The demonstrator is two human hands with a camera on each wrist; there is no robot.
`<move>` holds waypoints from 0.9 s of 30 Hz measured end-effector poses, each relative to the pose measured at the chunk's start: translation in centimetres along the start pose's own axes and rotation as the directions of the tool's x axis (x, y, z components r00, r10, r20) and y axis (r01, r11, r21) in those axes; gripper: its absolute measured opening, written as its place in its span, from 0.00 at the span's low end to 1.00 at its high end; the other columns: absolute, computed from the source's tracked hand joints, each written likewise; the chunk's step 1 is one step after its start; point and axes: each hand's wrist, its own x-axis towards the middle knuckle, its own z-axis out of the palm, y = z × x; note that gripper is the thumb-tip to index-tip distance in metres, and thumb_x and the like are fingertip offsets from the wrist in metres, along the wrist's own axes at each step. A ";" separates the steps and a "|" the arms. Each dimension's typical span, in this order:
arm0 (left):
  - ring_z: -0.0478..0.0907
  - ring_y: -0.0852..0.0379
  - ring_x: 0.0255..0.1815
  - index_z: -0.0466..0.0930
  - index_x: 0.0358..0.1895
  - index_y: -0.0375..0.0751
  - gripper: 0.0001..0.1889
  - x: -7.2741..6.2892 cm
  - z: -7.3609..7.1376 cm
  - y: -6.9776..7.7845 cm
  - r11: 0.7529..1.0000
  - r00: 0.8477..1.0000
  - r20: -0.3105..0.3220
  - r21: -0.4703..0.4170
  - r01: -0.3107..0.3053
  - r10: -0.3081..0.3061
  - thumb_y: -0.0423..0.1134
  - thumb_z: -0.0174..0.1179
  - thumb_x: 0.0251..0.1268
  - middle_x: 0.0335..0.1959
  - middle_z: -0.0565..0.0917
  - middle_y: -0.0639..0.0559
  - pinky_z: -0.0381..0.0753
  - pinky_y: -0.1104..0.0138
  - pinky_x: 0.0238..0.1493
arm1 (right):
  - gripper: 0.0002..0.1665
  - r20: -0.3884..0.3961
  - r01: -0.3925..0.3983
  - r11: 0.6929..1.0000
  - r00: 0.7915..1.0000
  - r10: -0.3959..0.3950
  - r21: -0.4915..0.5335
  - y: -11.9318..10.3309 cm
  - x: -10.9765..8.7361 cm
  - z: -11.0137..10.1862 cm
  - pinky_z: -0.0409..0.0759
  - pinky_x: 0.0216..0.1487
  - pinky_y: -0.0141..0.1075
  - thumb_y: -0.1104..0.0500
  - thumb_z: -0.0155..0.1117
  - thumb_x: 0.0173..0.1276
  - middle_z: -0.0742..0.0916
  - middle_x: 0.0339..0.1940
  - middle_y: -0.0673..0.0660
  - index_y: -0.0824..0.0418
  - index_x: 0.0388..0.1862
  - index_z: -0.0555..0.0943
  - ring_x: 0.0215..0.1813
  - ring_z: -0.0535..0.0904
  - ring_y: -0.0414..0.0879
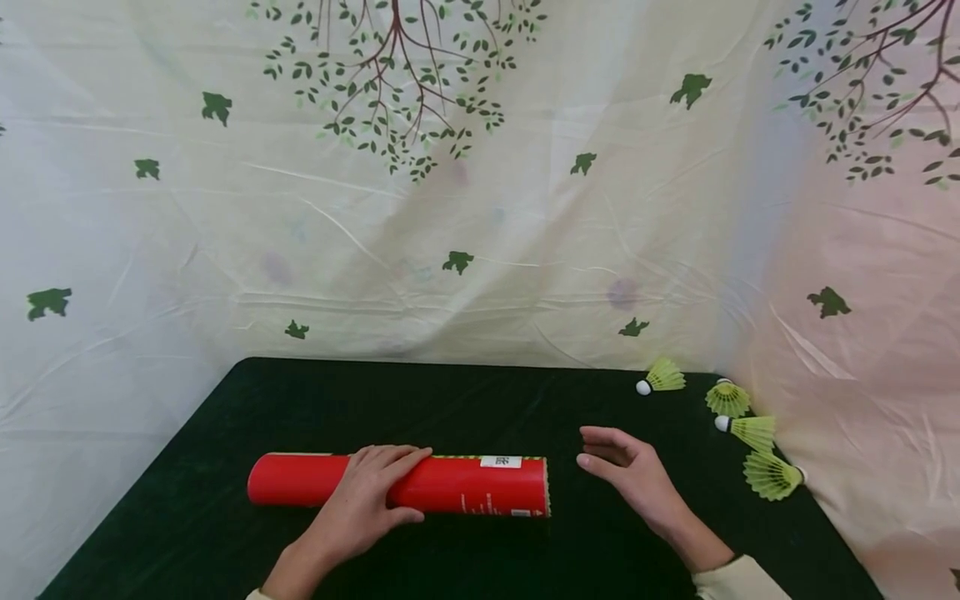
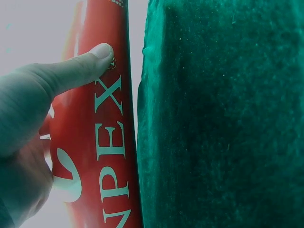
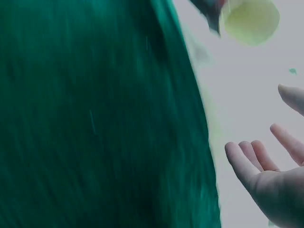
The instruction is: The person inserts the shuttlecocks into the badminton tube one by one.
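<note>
A long red shuttlecock tube [image 1: 480, 487] lies sideways over the dark green cloth. My left hand [image 1: 367, 496] grips it around the middle, fingers over the top and thumb along the near side. In the left wrist view, that thumb [image 2: 80, 71] lies across the tube's [image 2: 109, 137] large pale lettering. My right hand [image 1: 633, 479] is held apart from the tube's right end, its fingers loosely extended and nothing in them. The right wrist view shows the spread fingers [image 3: 242, 164] below a round yellow-green end face [image 3: 251, 21].
Several yellow-green shuttlecocks with white bases lie along the table's right edge, one shuttlecock [image 1: 663, 377] at the back and another [image 1: 772, 477] nearer. The dark green cloth [image 1: 187, 500] covers the table. A pale curtain [image 1: 487, 208] with leaf prints hangs behind and at the sides.
</note>
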 end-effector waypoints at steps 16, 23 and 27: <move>0.69 0.51 0.63 0.71 0.72 0.58 0.41 -0.4 -0.1 0.1 1.000 1.000 0.013 0.009 -0.004 0.004 0.47 0.77 0.52 0.64 0.76 0.55 0.65 0.39 0.63 | 0.41 -0.336 -0.105 0.958 0.942 0.010 -0.266 3.1 7.1 -9.7 0.70 0.66 0.57 0.50 0.60 0.76 0.65 0.73 0.75 0.69 0.77 0.58 0.71 0.65 0.67; 0.67 0.52 0.65 0.69 0.73 0.60 0.42 -0.4 -0.1 0.3 1.000 0.999 0.025 0.001 0.030 -0.030 0.49 0.76 0.52 0.66 0.75 0.57 0.66 0.40 0.64 | 0.48 -0.372 -0.172 0.925 0.927 0.036 -0.339 4.0 8.5 -11.9 0.57 0.70 0.66 0.53 0.57 0.76 0.51 0.78 0.77 0.70 0.81 0.42 0.76 0.49 0.74; 0.67 0.52 0.65 0.69 0.73 0.63 0.42 -0.5 -0.2 0.4 0.999 0.999 0.027 0.000 0.035 -0.035 0.49 0.76 0.52 0.66 0.75 0.57 0.66 0.39 0.63 | 0.48 -0.303 -0.149 0.912 0.953 0.029 -0.381 4.4 8.6 -12.5 0.53 0.70 0.68 0.55 0.55 0.77 0.49 0.78 0.78 0.73 0.80 0.39 0.77 0.45 0.75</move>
